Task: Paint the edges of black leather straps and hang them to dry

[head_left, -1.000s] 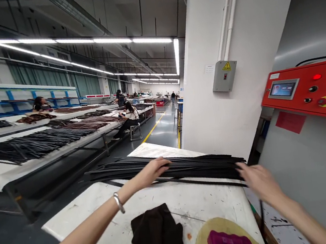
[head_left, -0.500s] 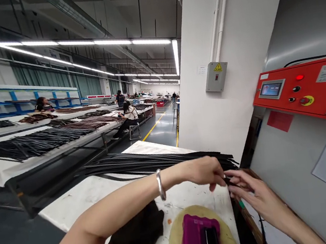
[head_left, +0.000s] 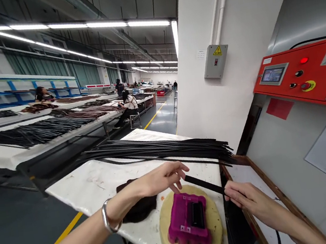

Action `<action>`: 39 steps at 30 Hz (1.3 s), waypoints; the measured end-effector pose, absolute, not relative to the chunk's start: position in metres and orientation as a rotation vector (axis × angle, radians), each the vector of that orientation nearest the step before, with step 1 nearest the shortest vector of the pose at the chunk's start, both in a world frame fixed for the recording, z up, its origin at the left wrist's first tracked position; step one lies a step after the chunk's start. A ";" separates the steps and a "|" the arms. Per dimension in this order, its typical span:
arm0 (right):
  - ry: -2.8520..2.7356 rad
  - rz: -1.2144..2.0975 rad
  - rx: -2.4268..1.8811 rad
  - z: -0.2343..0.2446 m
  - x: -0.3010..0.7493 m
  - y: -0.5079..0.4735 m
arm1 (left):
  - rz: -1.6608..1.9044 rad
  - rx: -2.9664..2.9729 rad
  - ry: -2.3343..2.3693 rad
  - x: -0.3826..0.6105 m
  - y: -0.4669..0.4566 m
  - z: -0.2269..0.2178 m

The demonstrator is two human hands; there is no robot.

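Note:
My right hand [head_left: 246, 197] is closed around a flat black strip [head_left: 205, 184], which slants up to the left from my fingers. My left hand [head_left: 166, 178] is just beyond the free end of that strip, fingers loosely apart and holding nothing I can see. Below the two hands sits a purple block [head_left: 179, 220] with a dark rectangular inset, on a round pale yellow board [head_left: 214, 215]. A dark brown piece of material [head_left: 140, 210] lies partly under my left wrist.
A bundle of black strips [head_left: 160, 146] lies across the far side of the white table [head_left: 83, 181]. At right stands a machine with a red control panel [head_left: 304, 74]. A wood-edged tray [head_left: 250, 170] adjoins the table. Several people are at work in the background.
Both hands have come down and nearer, and moved apart. The strip is now stretched out from my right hand, while my left fingers have opened. The view has tilted down somewhat.

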State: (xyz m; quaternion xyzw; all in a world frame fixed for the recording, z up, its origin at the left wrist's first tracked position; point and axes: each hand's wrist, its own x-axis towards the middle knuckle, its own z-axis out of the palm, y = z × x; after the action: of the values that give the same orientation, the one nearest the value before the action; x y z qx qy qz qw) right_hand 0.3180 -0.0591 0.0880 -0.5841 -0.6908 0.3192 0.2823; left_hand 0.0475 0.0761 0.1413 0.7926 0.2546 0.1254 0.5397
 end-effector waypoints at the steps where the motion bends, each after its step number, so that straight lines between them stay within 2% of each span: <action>1: -1.858 0.855 -1.562 0.089 0.316 -0.060 | 0.312 1.833 0.593 0.046 0.071 0.139; 9: -1.924 0.815 -1.558 0.082 0.291 -0.065 | 0.399 1.665 0.728 0.051 0.054 0.110; 12: -1.931 0.667 -1.463 0.068 0.277 -0.066 | 0.392 1.658 0.747 0.051 0.050 0.097; 16: -2.007 0.432 -1.498 0.045 0.269 -0.067 | 0.357 1.950 0.779 0.044 0.044 0.085; 20: -2.084 0.243 -1.459 0.028 0.269 -0.065 | 0.492 2.297 0.778 0.036 0.038 0.077; 25: -2.137 0.078 -1.434 0.017 0.264 -0.064 | 0.504 2.418 0.719 0.031 0.035 0.070; 39: -2.183 0.010 -1.442 0.019 0.270 -0.069 | 0.446 2.491 0.684 0.037 0.031 0.073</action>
State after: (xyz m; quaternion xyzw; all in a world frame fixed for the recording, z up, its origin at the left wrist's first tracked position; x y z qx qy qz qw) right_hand 0.2704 -0.0688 0.0192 -0.5324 -0.8057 0.0038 0.2596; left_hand 0.0374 0.0313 0.0730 0.9184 0.2520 0.1644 0.2570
